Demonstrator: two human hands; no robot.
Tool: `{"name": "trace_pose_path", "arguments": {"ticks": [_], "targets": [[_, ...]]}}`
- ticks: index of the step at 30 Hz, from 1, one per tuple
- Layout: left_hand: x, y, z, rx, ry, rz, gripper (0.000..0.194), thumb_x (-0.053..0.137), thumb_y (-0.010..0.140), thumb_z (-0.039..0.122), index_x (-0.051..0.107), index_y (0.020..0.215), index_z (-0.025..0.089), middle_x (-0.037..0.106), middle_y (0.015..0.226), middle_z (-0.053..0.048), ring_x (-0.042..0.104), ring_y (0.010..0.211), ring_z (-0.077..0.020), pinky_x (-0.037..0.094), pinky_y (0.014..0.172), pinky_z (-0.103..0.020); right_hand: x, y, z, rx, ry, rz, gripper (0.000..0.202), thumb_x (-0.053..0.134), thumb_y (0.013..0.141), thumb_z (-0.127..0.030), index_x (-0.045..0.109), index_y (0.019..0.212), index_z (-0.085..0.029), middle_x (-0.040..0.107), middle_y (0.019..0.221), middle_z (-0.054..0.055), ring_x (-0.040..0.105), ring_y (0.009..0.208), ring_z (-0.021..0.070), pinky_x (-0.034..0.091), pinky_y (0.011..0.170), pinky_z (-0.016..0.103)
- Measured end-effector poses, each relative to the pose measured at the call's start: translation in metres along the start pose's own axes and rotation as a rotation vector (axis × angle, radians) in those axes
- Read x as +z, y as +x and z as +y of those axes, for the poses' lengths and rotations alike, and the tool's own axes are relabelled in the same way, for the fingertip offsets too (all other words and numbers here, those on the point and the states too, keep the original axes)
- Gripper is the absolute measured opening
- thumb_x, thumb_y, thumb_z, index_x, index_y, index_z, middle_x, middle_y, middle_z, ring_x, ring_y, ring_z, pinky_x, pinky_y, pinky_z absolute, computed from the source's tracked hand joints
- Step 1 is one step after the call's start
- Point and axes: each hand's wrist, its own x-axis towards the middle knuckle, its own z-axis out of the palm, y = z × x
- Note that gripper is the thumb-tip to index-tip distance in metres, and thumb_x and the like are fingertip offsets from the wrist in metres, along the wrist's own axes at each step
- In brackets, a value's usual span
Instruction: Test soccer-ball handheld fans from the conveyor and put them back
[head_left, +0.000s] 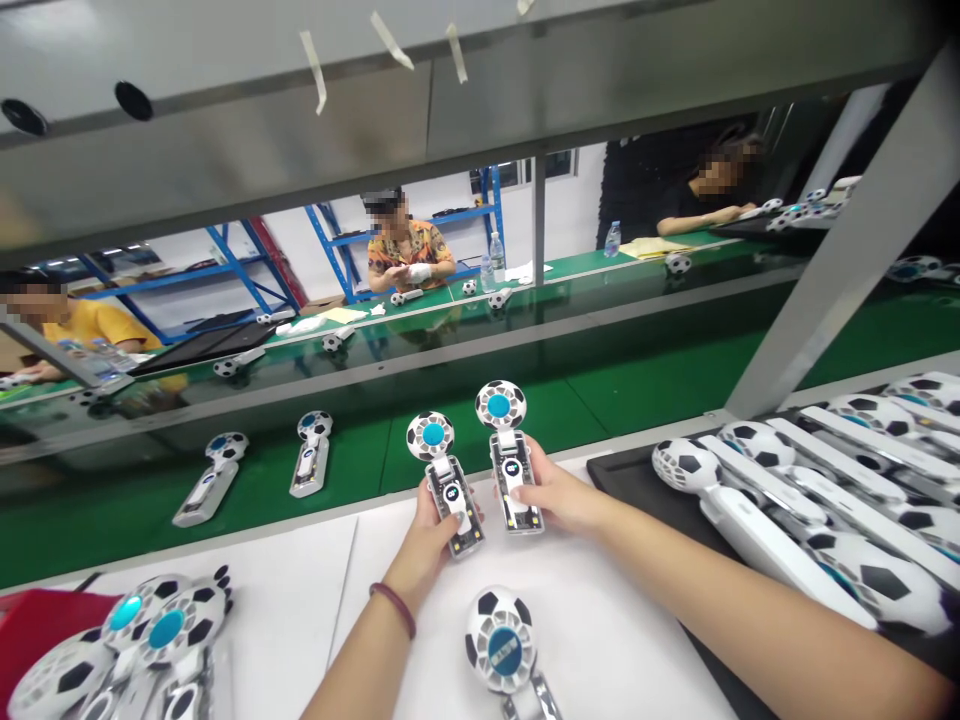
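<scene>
My left hand grips a handheld fan with a football-patterned head and blue centre, its thumb on the front of the handle. A second handheld fan of the same kind is in my right hand, thumb also on the front. Both fans are upright, side by side, with their small round displays lit and facing me. Below them, on the white work surface, lies another football fan, its handle cut off by the lower frame edge.
Several fans lie in a black tray at right. A cluster of fans sits lower left beside a red bin. Two fans rest on the green conveyor belt. A slanted metal post stands at right; co-workers sit across the belt.
</scene>
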Motion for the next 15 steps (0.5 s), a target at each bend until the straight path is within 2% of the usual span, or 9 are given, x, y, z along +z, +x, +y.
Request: {"name": "trace_pose_path", "arguments": {"ticks": [4,8,11,13,15], "targets": [[0.004,-0.002,0.008,0.065,0.009,0.034,0.065,0.076,0.061,0.023,0.036,0.112,0.025,0.059,0.094,-0.003,0.061,0.083,-0.0211,0.049,0.078,-0.038,0.002,-0.001,0.002,-0.027,-0.046,-0.008,0.082,0.069,0.061,-0.019,0.019,0.125,-0.028,0.050,0.100,0.003,0.057,0.085,0.0183,0.042,0.077,0.035],[0.013,-0.009,0.028,0.188,0.000,0.046,0.058,0.077,0.059,0.029,0.042,0.105,0.025,0.059,0.096,-0.003,0.060,0.080,-0.0198,0.050,0.077,-0.040,0.011,-0.005,-0.007,-0.082,-0.024,-0.019,0.079,0.072,0.061,-0.022,0.024,0.122,-0.030,0.051,0.100,0.002,0.056,0.087,0.0182,0.043,0.078,0.036],[0.026,-0.023,0.057,0.260,-0.023,0.054,0.055,0.078,0.056,0.031,0.048,0.102,0.027,0.057,0.102,-0.003,0.058,0.084,-0.0216,0.050,0.077,-0.043,0.023,-0.014,-0.030,-0.193,0.065,-0.034,0.067,0.076,0.059,-0.027,0.036,0.112,-0.030,0.053,0.100,0.002,0.057,0.085,0.0193,0.045,0.078,0.041],[0.034,-0.038,0.082,0.332,-0.056,0.073,0.054,0.079,0.053,0.040,0.054,0.098,0.027,0.058,0.100,-0.002,0.058,0.085,-0.0241,0.050,0.078,-0.045,0.030,-0.026,-0.053,-0.250,0.126,-0.018,0.053,0.076,0.059,-0.036,0.047,0.102,-0.027,0.054,0.100,0.004,0.058,0.087,0.0216,0.046,0.079,0.045],[0.039,-0.058,0.105,0.427,-0.072,0.102,0.052,0.077,0.050,0.052,0.059,0.091,0.025,0.059,0.091,-0.002,0.057,0.077,-0.0228,0.052,0.074,-0.043,0.032,-0.041,-0.076,-0.252,0.094,-0.004,0.040,0.074,0.062,-0.044,0.057,0.091,-0.023,0.056,0.088,0.005,0.057,0.085,0.0220,0.047,0.080,0.044]]}}
